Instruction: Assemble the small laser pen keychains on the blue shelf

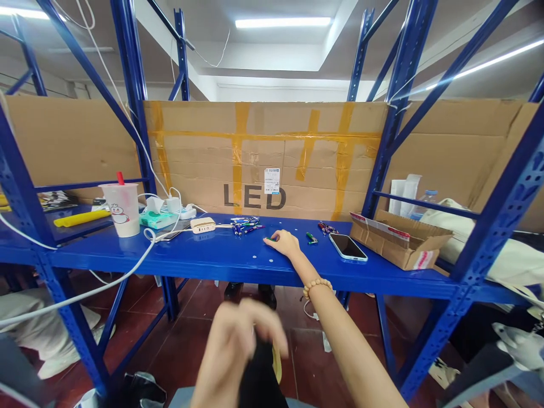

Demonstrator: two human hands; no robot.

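Observation:
My right hand (pixel 284 242) reaches out to the blue shelf (pixel 221 258) and rests there, fingers curled over a small green item that is mostly hidden. A bead bracelet circles that wrist. My left hand (pixel 238 345) is low and close to the camera, blurred, with fingers bent around something dark (pixel 259 374) with a yellow edge. A cluster of small pens or markers (pixel 245 225) lies just left of my right hand. A green piece (pixel 311 238) and a reddish one (pixel 327 228) lie to its right, beside a phone (pixel 347 247) lying face up.
A cup with a red straw (pixel 122 208), a tissue pack (pixel 155 219), a white power strip (pixel 182 213) and a beige charger (pixel 203 225) sit on the left. An open cardboard box (pixel 399 241) stands right. A taped cardboard panel marked LED (pixel 255 170) backs the shelf. Blue uprights (pixel 467 266) flank it.

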